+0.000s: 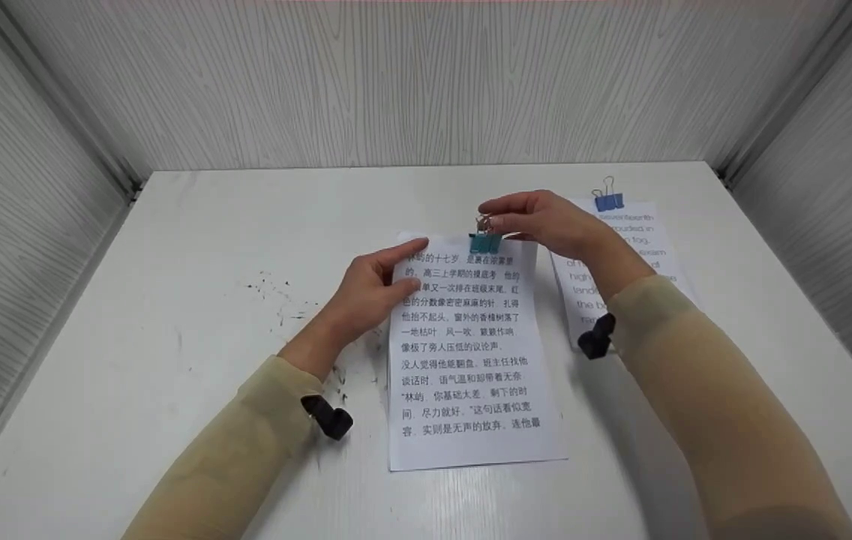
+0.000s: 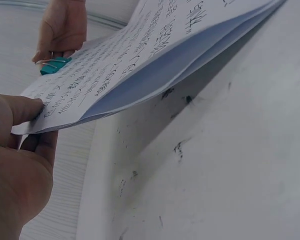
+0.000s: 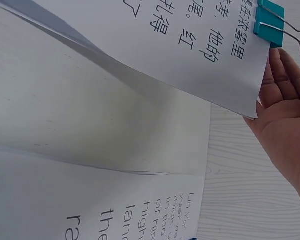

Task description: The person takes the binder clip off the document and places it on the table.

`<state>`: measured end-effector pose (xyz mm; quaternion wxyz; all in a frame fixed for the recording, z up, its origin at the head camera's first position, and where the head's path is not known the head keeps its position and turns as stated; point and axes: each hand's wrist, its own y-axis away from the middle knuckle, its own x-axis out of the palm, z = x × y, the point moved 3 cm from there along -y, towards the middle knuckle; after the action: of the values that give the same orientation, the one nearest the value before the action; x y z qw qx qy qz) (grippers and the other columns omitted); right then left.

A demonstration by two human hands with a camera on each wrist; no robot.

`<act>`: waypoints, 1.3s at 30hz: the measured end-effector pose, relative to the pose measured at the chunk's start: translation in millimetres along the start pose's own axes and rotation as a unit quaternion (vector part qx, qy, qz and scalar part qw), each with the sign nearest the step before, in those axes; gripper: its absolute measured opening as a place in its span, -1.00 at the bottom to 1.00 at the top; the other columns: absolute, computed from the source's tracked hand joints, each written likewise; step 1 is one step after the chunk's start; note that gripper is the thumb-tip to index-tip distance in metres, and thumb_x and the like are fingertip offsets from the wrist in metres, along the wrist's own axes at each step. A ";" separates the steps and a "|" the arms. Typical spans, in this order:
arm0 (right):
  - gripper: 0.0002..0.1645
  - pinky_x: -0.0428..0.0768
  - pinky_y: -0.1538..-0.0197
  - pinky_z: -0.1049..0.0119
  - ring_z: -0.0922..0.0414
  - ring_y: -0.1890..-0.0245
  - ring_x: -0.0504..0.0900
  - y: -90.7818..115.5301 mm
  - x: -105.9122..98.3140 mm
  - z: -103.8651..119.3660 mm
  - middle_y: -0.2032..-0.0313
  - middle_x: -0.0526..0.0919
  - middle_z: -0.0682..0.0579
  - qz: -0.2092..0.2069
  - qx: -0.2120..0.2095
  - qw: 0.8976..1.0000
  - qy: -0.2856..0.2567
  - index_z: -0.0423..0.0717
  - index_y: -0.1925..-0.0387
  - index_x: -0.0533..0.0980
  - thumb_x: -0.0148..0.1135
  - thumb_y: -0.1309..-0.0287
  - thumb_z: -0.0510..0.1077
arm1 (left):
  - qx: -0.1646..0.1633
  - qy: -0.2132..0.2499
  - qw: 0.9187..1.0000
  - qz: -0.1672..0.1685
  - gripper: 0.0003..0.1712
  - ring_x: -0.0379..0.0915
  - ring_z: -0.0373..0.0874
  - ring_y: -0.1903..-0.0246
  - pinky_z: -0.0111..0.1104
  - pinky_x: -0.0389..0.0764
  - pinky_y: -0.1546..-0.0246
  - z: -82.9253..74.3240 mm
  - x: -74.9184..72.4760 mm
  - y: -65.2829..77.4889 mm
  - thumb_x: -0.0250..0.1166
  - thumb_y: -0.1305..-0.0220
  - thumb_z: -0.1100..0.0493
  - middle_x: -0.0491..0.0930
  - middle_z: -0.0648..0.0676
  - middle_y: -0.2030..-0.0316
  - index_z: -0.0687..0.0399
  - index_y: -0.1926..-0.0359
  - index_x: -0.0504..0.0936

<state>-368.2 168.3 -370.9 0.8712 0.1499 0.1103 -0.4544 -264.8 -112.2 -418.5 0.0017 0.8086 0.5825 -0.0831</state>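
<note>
A stack of sheets [image 1: 471, 375] printed with Chinese text is raised at its top end. My left hand [image 1: 366, 296] pinches its left edge near the top, thumb on the printed face and fingers beneath, as the left wrist view shows. On the top edge sits a teal binder clip [image 1: 484, 243], its wire handles pointing away from the text. My right hand [image 1: 550, 221] holds this clip by the handles, with the thumb on the near side and the fingers [image 3: 282, 80] behind the paper. Between the lower sheets, the left wrist view shows gaps along the side.
To the right, partly under my right forearm, lies a second stack of sheets [image 1: 572, 300] with English print. A blue binder clip [image 1: 609, 202] grips its top edge. Dark marks [image 1: 276, 289] spot the white table left of the sheets. Pale wood-grain panels [image 1: 426, 82] enclose the table.
</note>
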 end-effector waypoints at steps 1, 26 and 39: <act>-0.49 0.44 -0.46 0.07 0.10 -0.29 0.63 0.3 -0.2 0.1 -0.31 0.65 -0.02 -0.002 0.002 1.000 0.002 -0.04 -0.38 0.58 0.33 -0.49 -0.05 | 0.001 -0.001 1.000 0.000 -0.32 0.73 0.00 0.03 -0.33 0.74 0.09 0.5 -0.2 -0.2 0.30 -0.49 0.37 0.65 -0.02 -0.26 -0.20 -0.52 0.50; -0.58 0.43 -0.45 0.05 0.07 -0.19 0.64 21.5 -19.1 1.8 -0.21 0.70 -0.09 -0.119 -0.061 0.990 0.040 -0.10 -0.24 0.66 0.32 -0.50 -0.01 | -0.030 -0.026 0.999 -0.013 -0.30 0.70 0.00 0.10 -0.35 0.70 0.17 16.3 -3.6 -2.7 0.30 -0.48 0.38 0.66 0.01 -0.22 -0.23 -0.52 0.49; -0.49 0.57 -0.15 0.42 0.11 -0.13 0.60 93.4 -114.9 -43.4 -0.16 0.67 -0.01 -0.253 -0.016 0.967 0.012 0.00 -0.35 0.58 0.24 -0.53 0.10 | -0.038 -0.035 0.998 -0.018 -0.30 0.71 -0.01 0.08 -0.35 0.69 0.14 24.6 -6.7 -4.0 0.29 -0.49 0.35 0.65 0.02 -0.24 -0.10 -0.56 0.44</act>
<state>-358.3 321.8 -358.5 0.7286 0.1084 0.1629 -0.6564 -273.9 -119.7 -441.5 0.0517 0.7939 0.5992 -0.0892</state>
